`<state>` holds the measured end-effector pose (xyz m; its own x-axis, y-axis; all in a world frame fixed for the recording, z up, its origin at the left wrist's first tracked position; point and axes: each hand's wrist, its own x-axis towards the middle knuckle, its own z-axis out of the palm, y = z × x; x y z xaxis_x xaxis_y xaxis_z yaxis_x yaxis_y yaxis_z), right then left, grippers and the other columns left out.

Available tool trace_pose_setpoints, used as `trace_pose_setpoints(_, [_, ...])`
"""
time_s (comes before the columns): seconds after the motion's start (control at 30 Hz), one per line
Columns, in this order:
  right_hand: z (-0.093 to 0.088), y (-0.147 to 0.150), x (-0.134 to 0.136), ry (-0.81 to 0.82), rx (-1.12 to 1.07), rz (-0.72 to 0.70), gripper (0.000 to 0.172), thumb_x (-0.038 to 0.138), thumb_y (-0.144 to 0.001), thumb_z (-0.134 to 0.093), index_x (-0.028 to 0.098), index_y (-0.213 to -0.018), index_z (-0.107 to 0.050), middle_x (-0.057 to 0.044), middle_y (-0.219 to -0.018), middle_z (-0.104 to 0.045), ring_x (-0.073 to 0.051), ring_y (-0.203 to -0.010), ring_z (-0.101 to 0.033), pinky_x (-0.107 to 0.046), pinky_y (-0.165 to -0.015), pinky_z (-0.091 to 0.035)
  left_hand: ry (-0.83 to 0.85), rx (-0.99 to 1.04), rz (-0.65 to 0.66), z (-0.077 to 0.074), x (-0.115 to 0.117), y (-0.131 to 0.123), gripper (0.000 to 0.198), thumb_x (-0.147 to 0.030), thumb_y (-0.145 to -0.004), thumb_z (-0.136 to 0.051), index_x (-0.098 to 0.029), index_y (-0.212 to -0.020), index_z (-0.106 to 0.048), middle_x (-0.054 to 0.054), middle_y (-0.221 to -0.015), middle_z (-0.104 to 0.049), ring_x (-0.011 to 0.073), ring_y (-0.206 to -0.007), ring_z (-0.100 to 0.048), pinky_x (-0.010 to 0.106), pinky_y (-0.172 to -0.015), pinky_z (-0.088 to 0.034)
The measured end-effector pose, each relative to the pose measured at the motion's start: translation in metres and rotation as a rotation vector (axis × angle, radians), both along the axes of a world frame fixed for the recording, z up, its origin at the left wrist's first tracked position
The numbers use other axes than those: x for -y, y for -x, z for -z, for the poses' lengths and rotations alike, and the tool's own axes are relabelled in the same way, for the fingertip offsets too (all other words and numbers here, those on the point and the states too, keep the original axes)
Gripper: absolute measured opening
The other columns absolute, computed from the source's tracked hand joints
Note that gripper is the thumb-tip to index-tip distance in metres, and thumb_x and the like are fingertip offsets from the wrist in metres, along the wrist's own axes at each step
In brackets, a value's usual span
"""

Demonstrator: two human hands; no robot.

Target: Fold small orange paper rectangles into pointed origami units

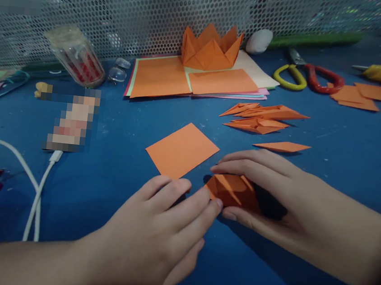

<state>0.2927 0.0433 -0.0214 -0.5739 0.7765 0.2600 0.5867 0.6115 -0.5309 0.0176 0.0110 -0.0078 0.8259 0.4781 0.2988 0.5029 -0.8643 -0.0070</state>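
A partly folded piece of orange paper is at the middle right, with its creased flaps raised. My right hand curves around it, fingers along the far side and thumb along the near side. The bent fingers of my left hand press at its left end. Just beyond my left fingertips lies a flat orange paper square, unfolded. Past my right hand is a slim folded orange piece, with several similar folded pieces stacked behind it.
An orange paper crown stands on coloured sheets by the mesh panel. Scissors and small orange squares lie at the right back. Leftward are a clear jar, a blurred-out phone-like object and a white cable.
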Motion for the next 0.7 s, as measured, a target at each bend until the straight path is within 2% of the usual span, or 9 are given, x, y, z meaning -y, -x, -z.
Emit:
trace_pose_setpoints(0.1, [-0.005,0.001,-0.003,0.008,-0.029,-0.004,0.035,0.049,-0.109,-0.07,0.027,-0.132,-0.084,-0.01,-0.121,-0.087,-0.03,-0.104,-0.087,-0.043,-0.089,-0.074,0.005,0.023,-0.035,0.002,0.002,0.0,0.039,-0.026,-0.125,-0.049,-0.017,-0.147,-0.08,0.002,-0.144,-0.085,0.0241,-0.125,-0.07,0.036,-0.114,-0.05])
trace_pose_setpoints(0.2, [-0.008,0.002,-0.004,0.094,-0.069,0.017,0.03,0.045,-0.108,-0.07,0.026,-0.124,-0.087,-0.006,-0.098,-0.086,-0.022,-0.072,-0.081,-0.033,-0.064,-0.07,0.024,0.052,-0.034,0.003,0.003,0.001,0.043,-0.024,-0.127,-0.041,-0.015,-0.145,-0.08,0.003,-0.145,-0.084,0.0242,-0.125,-0.069,0.036,-0.113,-0.048])
trace_pose_setpoints(0.27, [-0.008,0.002,-0.004,0.167,-0.081,0.043,0.026,0.043,-0.108,-0.069,0.028,-0.115,-0.089,-0.004,-0.088,-0.085,-0.021,-0.064,-0.078,-0.031,-0.055,-0.065,0.03,0.065,-0.019,0.002,0.002,0.002,0.043,-0.023,-0.127,-0.042,-0.014,-0.144,-0.08,0.003,-0.141,-0.086,0.0241,-0.123,-0.07,0.035,-0.112,-0.049])
trace_pose_setpoints(0.37, [-0.008,0.002,-0.003,0.217,-0.079,0.075,0.026,0.042,-0.108,-0.066,0.031,-0.101,-0.088,-0.004,-0.087,-0.086,-0.025,-0.071,-0.082,-0.033,-0.055,-0.063,0.043,0.054,-0.018,-0.001,0.001,0.001,0.039,-0.022,-0.125,-0.047,-0.013,-0.143,-0.08,0.005,-0.142,-0.085,0.0247,-0.122,-0.071,0.036,-0.112,-0.051])
trace_pose_setpoints(0.5, [-0.008,0.005,-0.001,0.25,-0.086,0.09,0.026,0.041,-0.107,-0.067,0.031,-0.093,-0.086,-0.002,-0.077,-0.082,-0.021,-0.062,-0.074,-0.031,-0.051,-0.058,0.07,0.065,-0.017,-0.003,0.0,-0.002,0.037,-0.022,-0.124,-0.049,-0.011,-0.143,-0.079,0.007,-0.143,-0.085,0.0259,-0.121,-0.073,0.037,-0.11,-0.054])
trace_pose_setpoints(0.7, [-0.005,0.014,0.002,0.097,-0.11,0.1,0.028,0.034,-0.108,-0.062,0.029,-0.094,-0.085,-0.003,-0.076,-0.079,-0.018,-0.058,-0.069,-0.03,-0.051,-0.054,0.083,0.056,-0.019,-0.001,0.001,0.0,0.038,-0.021,-0.123,-0.047,-0.011,-0.142,-0.079,0.009,-0.139,-0.085,0.0256,-0.119,-0.073,0.037,-0.108,-0.054])
